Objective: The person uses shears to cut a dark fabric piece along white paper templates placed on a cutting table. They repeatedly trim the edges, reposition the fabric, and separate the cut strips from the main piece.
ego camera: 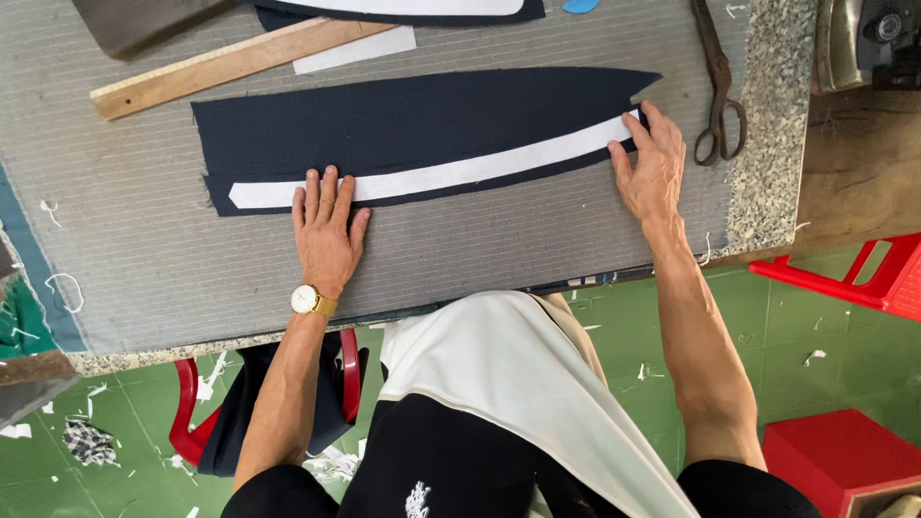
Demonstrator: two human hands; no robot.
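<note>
Both hands lie open and flat: the left hand [326,230] presses the long white fabric strip [451,175] onto the dark navy cloth panel [403,125]; the right hand [652,163] pins its far end on the grey padded worktop [153,249].

Packages, labels, signs, screens: none in view. The nearest thing to a marking is a small white emblem [418,501] on dark clothing at 6 o'clock, irregular in outline, white on black, too small to make out in any detail.
</note>
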